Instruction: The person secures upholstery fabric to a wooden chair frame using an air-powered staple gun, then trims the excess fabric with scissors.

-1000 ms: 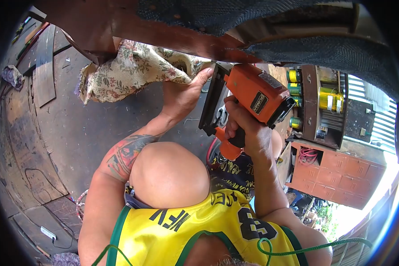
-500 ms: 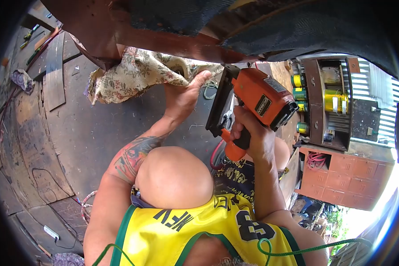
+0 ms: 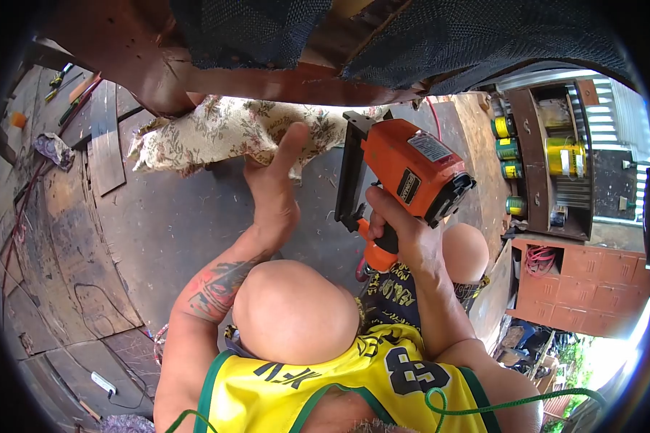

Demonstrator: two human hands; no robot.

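Note:
My right hand [image 3: 404, 227] is wrapped around the handle of an orange pneumatic staple gun [image 3: 415, 169]. The gun's black nose points up, close under the wooden edge of a furniture frame [image 3: 282, 83]. Floral fabric [image 3: 217, 133] hangs along that edge, its lower border frayed and folded. My left hand [image 3: 276, 187] grips this fabric, thumb in front and the other fingers mostly hidden behind it. Dark blue woven upholstery [image 3: 484, 43] covers part of the frame above.
Wooden boards [image 3: 72, 238] make up the floor at left, with hand tools [image 3: 58, 83] and a power strip [image 3: 103, 382] on it. At right stand a shelf cabinet [image 3: 534, 173] with cans [image 3: 508, 149] and reddish lockers [image 3: 578, 278]. A red hose [image 3: 435, 119] runs behind the gun.
My left hand has shifted left and lower, its thumb now pointing more upward. The fabric lies more spread along the frame. The staple gun has moved slightly left and down, and the view has shifted.

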